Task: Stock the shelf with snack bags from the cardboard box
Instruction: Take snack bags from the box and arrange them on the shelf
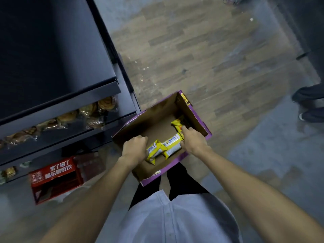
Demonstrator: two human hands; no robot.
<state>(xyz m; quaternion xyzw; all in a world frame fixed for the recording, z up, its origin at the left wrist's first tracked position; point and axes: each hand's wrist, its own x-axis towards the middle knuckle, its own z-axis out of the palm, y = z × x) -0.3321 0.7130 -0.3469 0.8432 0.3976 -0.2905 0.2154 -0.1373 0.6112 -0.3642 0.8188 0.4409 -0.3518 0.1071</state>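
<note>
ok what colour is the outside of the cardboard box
Purple on the outside of the cardboard box, plain brown inside. The head view shows it best.

Red cardboard carton on floor: two lines of large white Chinese characters, upper 累了困了, lower 喝东鹏特饮; first character of each line blurred, reading uncertain. Small white handling icons at its left end.
Yellow-and-white plastic snack bags: blue print, too small to read.
Purple cardboard box: printing illegible.
</note>
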